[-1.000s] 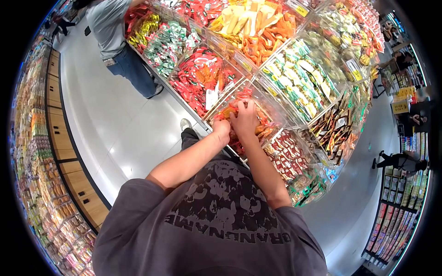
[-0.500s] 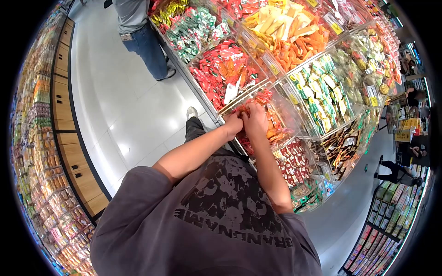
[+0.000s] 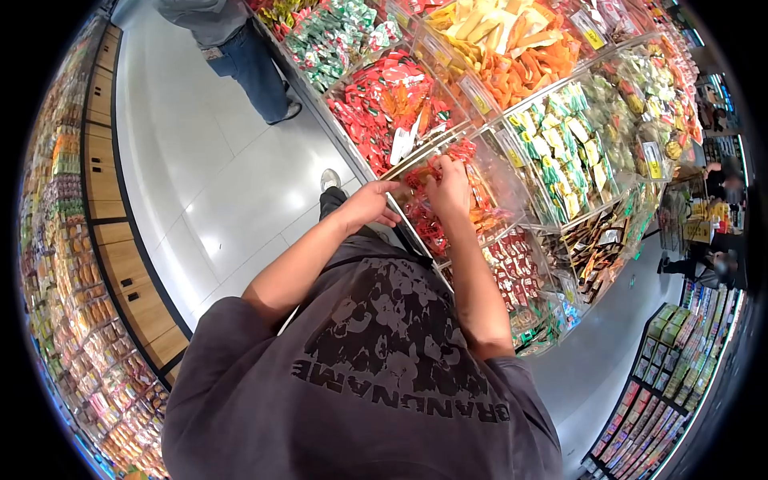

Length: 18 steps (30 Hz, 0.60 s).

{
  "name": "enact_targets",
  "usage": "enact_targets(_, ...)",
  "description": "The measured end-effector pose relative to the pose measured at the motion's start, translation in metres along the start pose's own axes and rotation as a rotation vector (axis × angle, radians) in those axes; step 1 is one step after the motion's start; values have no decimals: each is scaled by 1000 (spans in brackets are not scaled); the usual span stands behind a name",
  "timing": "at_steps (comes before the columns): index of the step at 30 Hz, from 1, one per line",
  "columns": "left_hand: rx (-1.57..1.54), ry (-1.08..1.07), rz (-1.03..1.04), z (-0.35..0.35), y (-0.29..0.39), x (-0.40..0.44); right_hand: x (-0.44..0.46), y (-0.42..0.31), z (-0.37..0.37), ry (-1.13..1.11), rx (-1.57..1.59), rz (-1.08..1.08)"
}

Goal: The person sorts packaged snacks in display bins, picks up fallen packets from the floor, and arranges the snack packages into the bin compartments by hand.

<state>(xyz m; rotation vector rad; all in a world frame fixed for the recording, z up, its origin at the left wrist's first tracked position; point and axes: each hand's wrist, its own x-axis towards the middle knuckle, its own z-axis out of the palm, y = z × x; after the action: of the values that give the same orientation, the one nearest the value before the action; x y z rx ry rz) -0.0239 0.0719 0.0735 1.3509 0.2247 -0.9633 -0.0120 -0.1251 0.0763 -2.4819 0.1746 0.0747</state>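
My right hand (image 3: 450, 190) is down inside a clear-walled bin (image 3: 500, 188), its fingers curled on a red-wrapped snack packet; the fingertips are partly hidden. Around it lie more red and orange snack packets (image 3: 486, 214). At the bin's front left edge, my left hand (image 3: 373, 205) is held apart from the right, fingers spread and holding nothing.
Neighbouring bins hold red packets (image 3: 392, 104), orange and yellow packets (image 3: 508, 44), green-and-yellow packets (image 3: 564, 156) and dark red packets (image 3: 512, 272). A person in jeans (image 3: 254, 76) stands in the aisle at upper left. Packed shelves (image 3: 72, 304) line the left side.
My left hand has moved left, away from my right hand, and its fingers have spread. The right hand stays in the bin, slightly higher in view.
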Motion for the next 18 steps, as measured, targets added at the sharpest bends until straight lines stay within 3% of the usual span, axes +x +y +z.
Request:
enact_targets(2,-7,8,-6,0,-6,6,3,3,1,17,-20,-40)
enact_targets(4,71,-79,38,4,-8,9,4,-1,-2,-5,25,54)
enact_targets(10,139,-114,-104,30,-29,48,8,6,-1,44,3,67)
enact_targets(12,311,-189,-138,41,-35,53,9,10,0,78,-46,-75)
enact_targets(18,605,-109,-24,50,-42,51,3,2,-2,72,20,-61)
